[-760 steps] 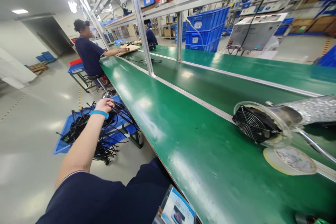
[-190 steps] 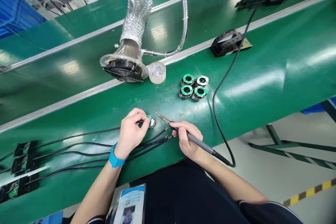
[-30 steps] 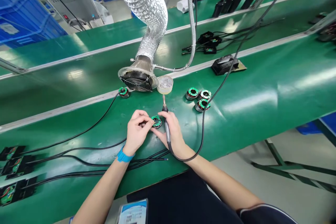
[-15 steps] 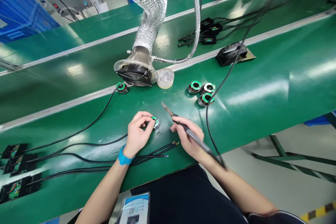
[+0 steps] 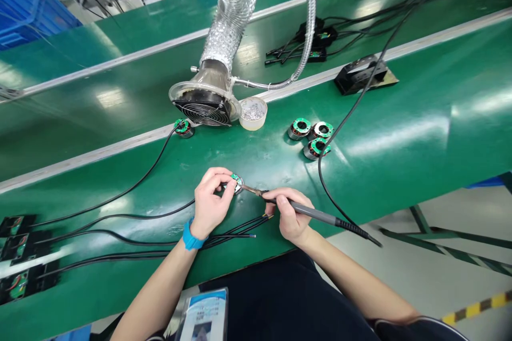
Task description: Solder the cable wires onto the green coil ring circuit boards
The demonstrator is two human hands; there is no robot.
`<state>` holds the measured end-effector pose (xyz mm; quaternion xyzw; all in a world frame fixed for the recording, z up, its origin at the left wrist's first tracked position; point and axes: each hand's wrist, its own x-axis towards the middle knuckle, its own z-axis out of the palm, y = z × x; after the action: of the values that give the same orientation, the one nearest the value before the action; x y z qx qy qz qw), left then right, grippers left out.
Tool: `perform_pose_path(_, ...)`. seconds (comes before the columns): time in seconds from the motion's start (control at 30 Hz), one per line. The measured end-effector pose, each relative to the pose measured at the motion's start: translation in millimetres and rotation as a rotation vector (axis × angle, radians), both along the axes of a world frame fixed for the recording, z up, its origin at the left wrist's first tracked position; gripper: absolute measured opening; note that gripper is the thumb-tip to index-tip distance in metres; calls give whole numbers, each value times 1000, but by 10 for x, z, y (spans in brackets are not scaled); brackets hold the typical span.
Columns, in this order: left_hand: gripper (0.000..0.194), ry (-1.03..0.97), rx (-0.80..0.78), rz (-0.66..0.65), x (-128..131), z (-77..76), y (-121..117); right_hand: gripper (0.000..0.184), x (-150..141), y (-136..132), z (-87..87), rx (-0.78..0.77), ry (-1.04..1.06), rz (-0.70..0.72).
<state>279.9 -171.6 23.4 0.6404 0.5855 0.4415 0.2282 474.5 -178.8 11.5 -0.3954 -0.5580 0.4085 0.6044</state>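
Observation:
My left hand (image 5: 212,202) is closed in a pinch on the end of a black cable (image 5: 168,217), at a small motor stator (image 5: 237,177) with a green circuit board on top. The fingers hide the wire ends and part of the board. In my right hand (image 5: 294,218) a grey soldering iron (image 5: 320,214) is gripped like a pen. Its tip meets the right side of that stator, beside my left fingertips. Below the hands lie several loose black cables (image 5: 236,234) with bare coloured ends.
Three stators (image 5: 300,128) stand to the right, near the iron's cord (image 5: 348,117). A fume extractor fan (image 5: 206,109) hangs beside a tub of metal shavings (image 5: 253,113). Further back is an iron holder (image 5: 366,75). One wired stator (image 5: 184,128) sits left; black housings (image 5: 18,248) lie far left.
My right hand has brought the soldering iron left and down, from above the bench to the stator. The left hand keeps its pinch there. The view has shifted slightly.

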Motion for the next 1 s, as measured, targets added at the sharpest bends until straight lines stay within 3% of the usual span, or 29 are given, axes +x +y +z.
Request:
perform_pose_path(0.13, 13, 15, 19, 8, 11, -2, -4, 27, -49, -14, -25, -156, 192, -5)
perform_pose_path(0.23, 12, 21, 30, 9, 22, 7, -7, 28, -54, -36, -48, -188, 200, -1)
perform_pose_path(0.63, 12, 49, 26, 18, 26, 14, -8, 30, -8, -24, -80, -150, 46, 16)
perform_pose_path(0.83, 11, 47, 53, 75, 80, -2, -32, 28, 5, -9, -13, 12, -73, -9)
perform_pose_path(1.0, 12, 41, 74, 107, 109, -20, -40, 26, -15, -17, -46, -108, 70, 39)
